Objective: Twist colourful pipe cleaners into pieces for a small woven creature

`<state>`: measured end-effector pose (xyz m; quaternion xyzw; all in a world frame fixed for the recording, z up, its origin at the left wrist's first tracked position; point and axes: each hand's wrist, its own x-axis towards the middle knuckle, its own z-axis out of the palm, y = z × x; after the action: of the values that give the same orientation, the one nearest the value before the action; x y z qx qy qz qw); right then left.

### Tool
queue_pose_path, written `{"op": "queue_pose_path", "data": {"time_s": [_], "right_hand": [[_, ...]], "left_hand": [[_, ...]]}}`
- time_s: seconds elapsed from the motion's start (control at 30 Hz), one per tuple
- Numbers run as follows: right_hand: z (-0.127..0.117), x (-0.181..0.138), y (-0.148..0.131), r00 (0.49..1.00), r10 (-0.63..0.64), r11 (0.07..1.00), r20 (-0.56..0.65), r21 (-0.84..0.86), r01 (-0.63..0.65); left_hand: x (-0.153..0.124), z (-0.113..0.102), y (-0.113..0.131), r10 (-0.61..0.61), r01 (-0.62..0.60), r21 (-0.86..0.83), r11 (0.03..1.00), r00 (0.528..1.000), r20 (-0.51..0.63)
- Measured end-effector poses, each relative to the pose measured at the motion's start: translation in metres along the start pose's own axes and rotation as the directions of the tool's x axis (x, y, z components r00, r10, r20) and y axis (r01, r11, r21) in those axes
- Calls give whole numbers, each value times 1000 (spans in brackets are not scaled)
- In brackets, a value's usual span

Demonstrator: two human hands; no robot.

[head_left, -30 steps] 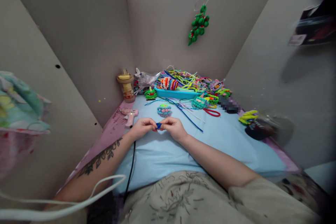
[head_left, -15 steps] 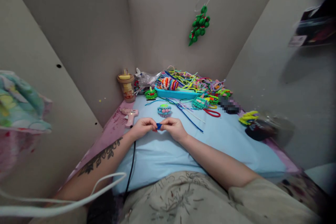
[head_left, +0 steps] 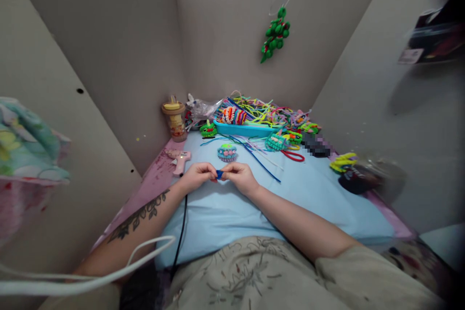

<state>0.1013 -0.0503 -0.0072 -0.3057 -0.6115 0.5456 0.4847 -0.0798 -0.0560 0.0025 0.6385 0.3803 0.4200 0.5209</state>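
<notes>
Between my fingertips is a small dark blue fuzzy piece, which looks like bent pipe cleaner. My left hand pinches its left side, and my right hand pinches its right side. The fingers cover much of it. Just beyond my hands lies a round teal, pink and green pipe-cleaner figure. A pink glue gun rests left of my left hand, its black cord running toward me. Loose blue pipe cleaners stretch across the cloth to the right of the figure.
A turquoise tray heaped with colourful pipe cleaners stands at the back. A lidded cup is at back left. Green figures sit around the tray. A black cap lies at right. A white cable crosses the lower left. Grey panels enclose the table.
Both hands keep their pinch on the blue piece, with at most a tiny shift of the fingers. The view has moved very slightly; everything else stays put.
</notes>
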Motion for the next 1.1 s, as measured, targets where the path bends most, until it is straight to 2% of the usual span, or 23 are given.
{"op": "queue_pose_path", "data": {"time_s": [0.3, 0.53, 0.6, 0.73, 0.83, 0.93, 1.1], "right_hand": [[-4, 8, 3, 1000, 8, 1000, 6, 17, -8], [-9, 10, 6, 979, -85, 996, 183, -18, 90], [-11, 11, 5, 985, -110, 993, 130, -30, 115], [-14, 15, 1, 974, -194, 976, -114, -119, 180], [-17, 18, -1, 954, -178, 964, -242, -236, 121], [-19, 19, 0, 955, -130, 957, -266, -286, 50], [-18, 16, 2, 975, -96, 953, -200, -302, 32]], "left_hand": [[-1, 4, 7, 3, -3, 8, 1000, 999, -50], [-1, 1, 7, 93, -75, 107, 991, 981, -169], [-1, 0, 7, 112, -86, 155, 984, 980, -164], [-3, 2, 11, 123, -88, 207, 974, 979, -162], [-3, 5, 14, 109, -80, 187, 979, 982, -152], [-3, 7, 14, 89, -72, 107, 992, 982, -165], [-1, 9, 12, 29, -35, -28, 999, 985, -168]]}}
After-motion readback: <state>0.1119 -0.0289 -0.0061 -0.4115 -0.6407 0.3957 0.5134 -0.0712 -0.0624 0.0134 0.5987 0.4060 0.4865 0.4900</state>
